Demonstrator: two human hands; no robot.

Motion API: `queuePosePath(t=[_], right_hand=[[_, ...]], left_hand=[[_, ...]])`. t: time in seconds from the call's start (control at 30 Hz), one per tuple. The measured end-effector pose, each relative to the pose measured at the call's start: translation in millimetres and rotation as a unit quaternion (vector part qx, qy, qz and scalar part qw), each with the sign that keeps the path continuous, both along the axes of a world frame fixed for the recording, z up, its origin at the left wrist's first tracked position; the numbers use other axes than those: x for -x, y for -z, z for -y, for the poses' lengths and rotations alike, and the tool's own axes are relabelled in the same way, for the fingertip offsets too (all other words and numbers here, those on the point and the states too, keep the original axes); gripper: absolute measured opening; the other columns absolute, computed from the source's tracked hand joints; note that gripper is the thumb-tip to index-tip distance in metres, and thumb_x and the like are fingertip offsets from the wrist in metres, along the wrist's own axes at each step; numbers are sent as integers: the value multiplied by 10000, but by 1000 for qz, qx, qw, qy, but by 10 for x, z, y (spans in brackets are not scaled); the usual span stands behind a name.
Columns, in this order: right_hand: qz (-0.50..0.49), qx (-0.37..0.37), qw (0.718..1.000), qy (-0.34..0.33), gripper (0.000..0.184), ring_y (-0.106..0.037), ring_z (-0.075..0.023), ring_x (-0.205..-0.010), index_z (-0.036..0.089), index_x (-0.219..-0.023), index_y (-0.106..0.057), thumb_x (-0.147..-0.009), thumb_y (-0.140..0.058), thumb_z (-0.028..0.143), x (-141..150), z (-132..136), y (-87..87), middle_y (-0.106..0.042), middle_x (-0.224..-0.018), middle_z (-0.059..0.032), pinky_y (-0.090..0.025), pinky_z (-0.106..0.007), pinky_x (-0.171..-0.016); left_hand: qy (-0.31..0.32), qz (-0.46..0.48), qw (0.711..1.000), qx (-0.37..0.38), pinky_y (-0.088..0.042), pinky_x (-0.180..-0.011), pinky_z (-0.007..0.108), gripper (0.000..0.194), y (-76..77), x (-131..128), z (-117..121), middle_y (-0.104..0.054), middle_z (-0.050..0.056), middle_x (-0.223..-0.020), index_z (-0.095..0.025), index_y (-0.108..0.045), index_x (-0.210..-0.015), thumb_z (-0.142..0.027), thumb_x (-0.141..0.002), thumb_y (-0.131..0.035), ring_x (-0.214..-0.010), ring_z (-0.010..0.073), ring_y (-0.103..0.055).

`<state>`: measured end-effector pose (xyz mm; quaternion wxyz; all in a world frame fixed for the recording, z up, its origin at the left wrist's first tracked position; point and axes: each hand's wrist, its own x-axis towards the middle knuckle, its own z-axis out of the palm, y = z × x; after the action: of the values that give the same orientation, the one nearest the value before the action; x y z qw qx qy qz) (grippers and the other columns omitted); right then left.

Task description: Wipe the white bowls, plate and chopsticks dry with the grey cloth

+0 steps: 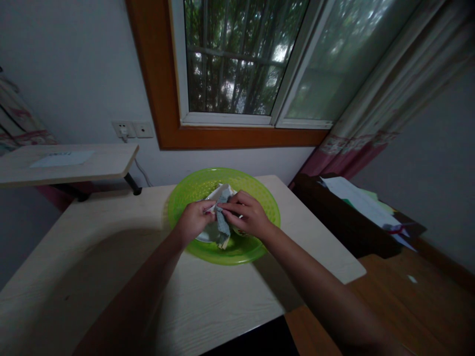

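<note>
A grey cloth point(223, 230) hangs bunched over a green plastic basin point(178, 198) with a perforated wall. My right hand point(249, 213) is closed on the cloth, its fingers bent towards the left. My left hand point(196, 218) pinches just left of the cloth, thumb and finger almost meeting the right fingertips. A thin, pale item shows at the left fingers, too small to name. White dishes point(207, 233) lie in the basin below, partly covered by both hands and the cloth. Another patterned piece shows only in part under the right hand.
The basin stands on a pale wooden table point(156, 277) against the wall below a window point(241, 64). At the left is a raised shelf point(67, 163) bearing a paper label. Papers point(359, 198) lie on a dark piece of furniture at the right, near a curtain point(356, 128).
</note>
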<state>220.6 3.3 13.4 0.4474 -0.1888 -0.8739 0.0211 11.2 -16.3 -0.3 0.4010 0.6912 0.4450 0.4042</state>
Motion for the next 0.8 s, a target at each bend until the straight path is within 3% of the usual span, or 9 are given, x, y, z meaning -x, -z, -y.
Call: queuePosePath(t=[0.13, 0.5, 0.67, 0.8], right_hand=[[-3, 9, 1000, 24, 237, -581, -181, -797, 274, -1157, -741, -945, -637, 253, 2, 2, -1, -634, -855, -47, -483, -336, -701], [-115, 96, 975, 167, 171, -583, -165, -743, 221, -1044, -749, -956, -611, 269, -55, -106, -8, -583, -836, -40, -507, -301, -657], [-125, 116, 970, 171, 150, -577, -162, -741, 221, -1017, -728, -955, -604, 278, -64, -148, -5, -571, -865, -40, -509, -289, -652], [-108, 139, 970, 165, 152, -591, -178, -786, 215, -1024, -720, -954, -597, 270, -66, -170, 20, -582, -892, -52, -521, -308, -699]], left_hand=[[2, 14, 1000, 4, -494, -801, 277, 345, 0, -1, -3, -775, 41, -958, -182, -788, -1050, -173, -741, -636, -887, 219, -677], [0, 95, 993, 74, -505, -819, 304, 430, 34, 3, -4, -775, 65, -999, -160, -762, -1123, -261, -705, -776, -875, 223, -694], [2, 276, 951, 141, -524, -769, 307, 462, -17, -19, 13, -772, 104, -957, -99, -735, -1063, -252, -639, -834, -805, 213, -699], [-17, 361, 920, 152, -535, -801, 333, 488, -42, -2, 1, -767, 123, -962, -89, -713, -1073, -235, -628, -852, -821, 226, -709]])
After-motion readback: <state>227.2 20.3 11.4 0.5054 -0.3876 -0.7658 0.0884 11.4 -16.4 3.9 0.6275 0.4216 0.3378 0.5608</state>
